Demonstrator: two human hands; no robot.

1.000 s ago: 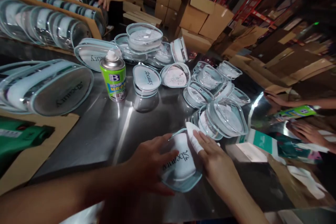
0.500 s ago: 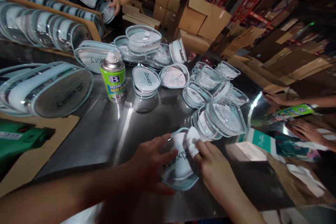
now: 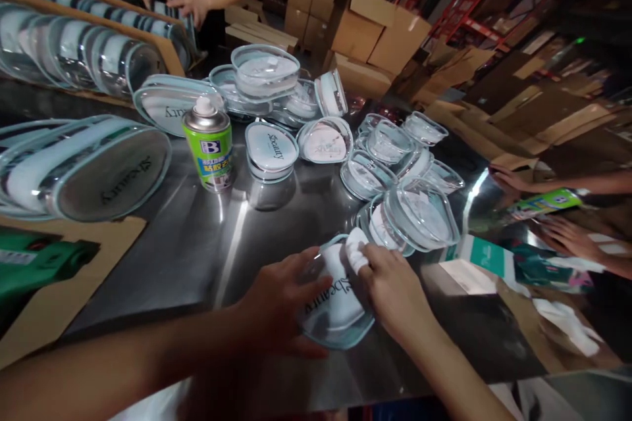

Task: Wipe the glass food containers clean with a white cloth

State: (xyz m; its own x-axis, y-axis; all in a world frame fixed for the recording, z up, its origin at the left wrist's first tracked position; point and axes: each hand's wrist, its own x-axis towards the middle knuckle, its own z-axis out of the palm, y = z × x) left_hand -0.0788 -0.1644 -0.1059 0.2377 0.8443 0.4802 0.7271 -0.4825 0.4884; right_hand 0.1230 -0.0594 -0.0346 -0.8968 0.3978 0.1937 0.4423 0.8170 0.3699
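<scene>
A clear cosmetic bag (image 3: 336, 316) with pale blue edging and "beauty" lettering lies on the metal table before me. My left hand (image 3: 289, 296) grips it along its left side, thumb and fingers spread around the edge. Pinched in my right hand (image 3: 392, 283) is a white wiping cloth (image 3: 356, 250), pressed against the bag's upper right part. Just behind, more clear bags (image 3: 419, 214) lie in a loose pile. A single bag (image 3: 271, 151) with the same lettering stands near a green spray can (image 3: 212, 145) with a white cap.
Packed bags stand in a cardboard tray (image 3: 170, 56) at far left, where a co-worker's hands (image 3: 192, 3) work. At right another person's hands (image 3: 567, 237) are near a second spray can (image 3: 548, 204). A green tool (image 3: 44, 263) and a tissue box (image 3: 481, 256) flank the table (image 3: 197, 263).
My right hand and the cloth have shifted slightly up and left over the bag. The co-worker at far left has brought both hands down to the tray with the bags.
</scene>
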